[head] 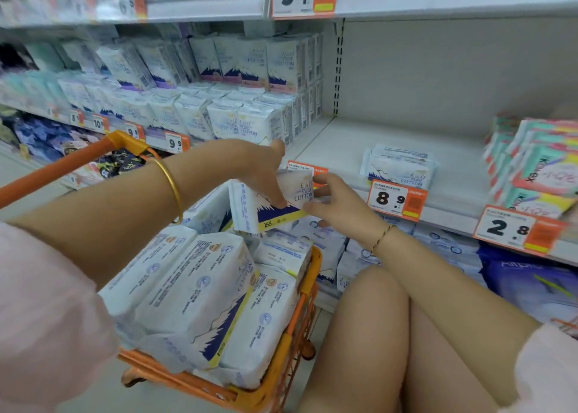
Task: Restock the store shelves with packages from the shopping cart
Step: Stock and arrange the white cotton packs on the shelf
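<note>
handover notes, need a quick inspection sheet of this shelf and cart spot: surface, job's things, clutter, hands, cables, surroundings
surface: shelf mostly bare; a small stack of packs lies flat near its front edge
job's things: package held above the cart; cart loaded with similar cart packages
clutter: nothing seen
hands: left hand grips the package from above; right hand pinches its right end
cables: nothing seen
surroundings: stocked packs fill the bay to the left; Kotex packs at right; 8.9 price tag on the shelf edge
</note>
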